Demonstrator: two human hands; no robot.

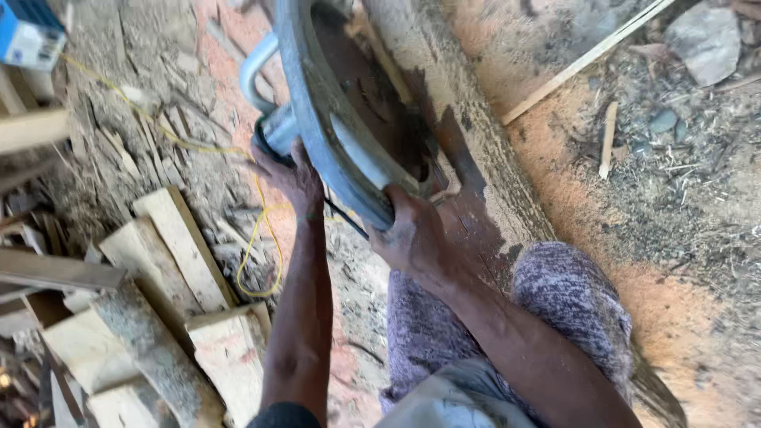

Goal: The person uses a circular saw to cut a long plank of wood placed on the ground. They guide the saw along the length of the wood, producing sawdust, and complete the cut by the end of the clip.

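Firmly, left hand (292,176) and right hand (412,238) grip circular saw (349,119) on log (476,166).

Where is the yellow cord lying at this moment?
In the head view, the yellow cord lies on the chip-covered ground left of the left hand, looping beside the pile of cut wood pieces.

A blue-and-white boxy package (28,33) sits at the top left corner, partly cut off.
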